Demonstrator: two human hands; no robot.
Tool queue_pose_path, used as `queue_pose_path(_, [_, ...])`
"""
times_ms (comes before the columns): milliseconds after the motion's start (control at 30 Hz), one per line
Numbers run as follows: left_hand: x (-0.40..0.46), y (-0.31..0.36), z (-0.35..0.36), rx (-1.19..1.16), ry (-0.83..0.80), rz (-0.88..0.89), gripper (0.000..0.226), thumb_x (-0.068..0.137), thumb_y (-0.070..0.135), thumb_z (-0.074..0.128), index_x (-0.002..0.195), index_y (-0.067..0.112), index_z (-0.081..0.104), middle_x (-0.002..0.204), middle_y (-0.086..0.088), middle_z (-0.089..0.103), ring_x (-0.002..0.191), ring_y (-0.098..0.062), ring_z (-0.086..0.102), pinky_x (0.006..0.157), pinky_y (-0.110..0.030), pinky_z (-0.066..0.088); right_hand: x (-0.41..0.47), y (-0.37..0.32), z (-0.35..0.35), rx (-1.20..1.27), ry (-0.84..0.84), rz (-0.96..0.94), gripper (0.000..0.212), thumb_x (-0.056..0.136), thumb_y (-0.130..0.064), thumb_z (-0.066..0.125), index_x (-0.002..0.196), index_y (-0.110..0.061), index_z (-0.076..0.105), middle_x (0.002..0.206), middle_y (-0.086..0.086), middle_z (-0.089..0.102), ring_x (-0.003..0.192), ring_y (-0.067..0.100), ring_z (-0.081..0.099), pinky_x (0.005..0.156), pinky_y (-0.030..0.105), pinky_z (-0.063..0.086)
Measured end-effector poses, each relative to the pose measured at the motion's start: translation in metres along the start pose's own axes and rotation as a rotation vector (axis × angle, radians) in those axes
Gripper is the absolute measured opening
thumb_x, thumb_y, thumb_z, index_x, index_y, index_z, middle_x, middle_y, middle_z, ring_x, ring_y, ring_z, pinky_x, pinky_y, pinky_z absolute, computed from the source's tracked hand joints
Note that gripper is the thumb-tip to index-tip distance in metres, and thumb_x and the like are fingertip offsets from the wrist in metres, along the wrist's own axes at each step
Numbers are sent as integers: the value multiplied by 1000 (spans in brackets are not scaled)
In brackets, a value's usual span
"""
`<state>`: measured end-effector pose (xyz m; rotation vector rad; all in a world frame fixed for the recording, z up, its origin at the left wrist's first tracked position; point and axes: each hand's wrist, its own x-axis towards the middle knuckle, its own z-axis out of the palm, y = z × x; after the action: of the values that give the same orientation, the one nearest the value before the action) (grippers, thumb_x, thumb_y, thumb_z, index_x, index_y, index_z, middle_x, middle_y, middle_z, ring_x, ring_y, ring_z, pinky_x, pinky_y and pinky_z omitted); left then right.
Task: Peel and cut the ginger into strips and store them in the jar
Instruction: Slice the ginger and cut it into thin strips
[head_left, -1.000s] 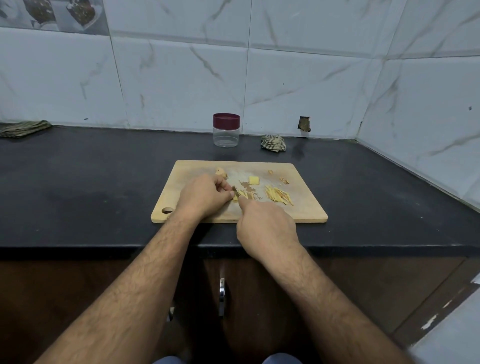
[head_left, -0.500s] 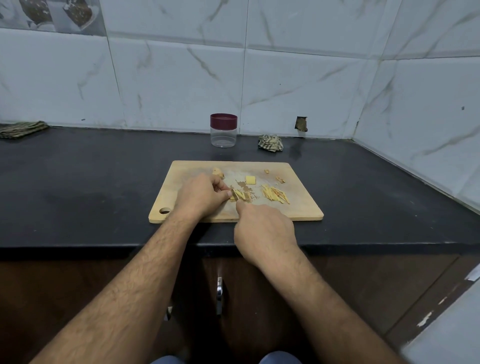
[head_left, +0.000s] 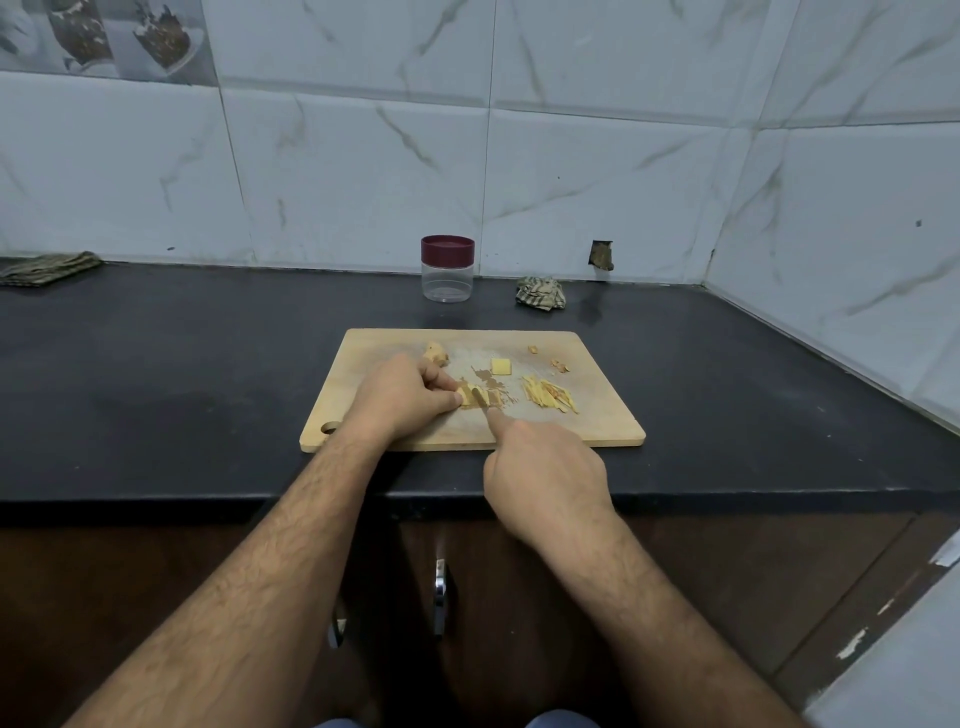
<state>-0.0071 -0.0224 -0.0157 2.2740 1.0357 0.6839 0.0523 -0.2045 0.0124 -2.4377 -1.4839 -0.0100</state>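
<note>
— How far along?
— Partly done. Pile of cut strips (head_left: 549, 395) on the board (head_left: 597, 421). Peeled square piece (head_left: 501, 366) and knobbly chunk (head_left: 435, 353) still to cut. Jar (head_left: 447, 269) behind, lid on, nothing inside.
— And the hands?
— Close together. Left hand (head_left: 402, 397) pinching the ginger slice (head_left: 467, 396). Right hand (head_left: 545, 473) curled on the knife (head_left: 480, 397), blade on the slice.

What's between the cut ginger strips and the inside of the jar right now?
The jar stands behind the cutting board with its maroon lid on, so the lid blocks the way in. The counter between the strips and the jar shows nothing else in the way.
</note>
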Motion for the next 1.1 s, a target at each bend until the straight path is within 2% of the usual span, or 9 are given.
queue_pose_path(200, [-2,0,2,20,34,-1,17,82,33,76,98,27,78,87,15,68,91,-8,61,79,-27,47,3,1,-1,24,-4,4,55,99,-18,38,152,-32,31,115,3,62,104,23,57,74,34,44])
queue_pose_path(367, [-1,0,2,25,47,-4,19,82,34,76,100,27,77,97,12,71,95,-7,62,82,-28,48,11,-4,0,11,-5,-16,54,100,-19,40,151,-34,32,122,3,61,109,24,57,75,33,41])
queue_pose_path(567, [-1,0,2,11,45,-17,14,82,32,76,95,28,77,80,21,64,88,-5,60,73,-23,42,13,-4,2,8,-8,-21,55,100,-19,40,153,-34,30,125,4,60,114,24,55,82,34,44])
queue_pose_path(700, [0,-1,2,13,42,-8,12,82,33,76,93,29,77,96,15,72,95,-5,62,80,-27,48,17,-4,4,-4,-14,-21,54,99,-19,41,151,-35,33,123,4,61,112,24,56,78,33,42])
queue_pose_path(900, [2,-3,3,31,41,-16,12,81,35,76,92,30,77,102,16,73,99,-5,63,86,-31,51,22,-6,3,10,-33,-34,51,100,-19,40,148,-35,38,128,3,59,116,24,54,76,32,38])
queue_pose_path(1000, [1,-2,3,40,43,-23,11,82,36,75,92,30,77,102,16,72,100,-4,62,83,-28,49,16,-2,4,-19,-34,-52,50,99,-17,40,146,-34,40,113,4,62,103,24,57,71,32,40])
queue_pose_path(1100, [1,-2,3,46,44,-21,12,82,35,75,93,31,77,100,16,72,96,-4,61,76,-25,45,4,4,5,-41,-44,-60,50,98,-17,38,146,-32,36,91,0,54,85,20,53,66,33,41])
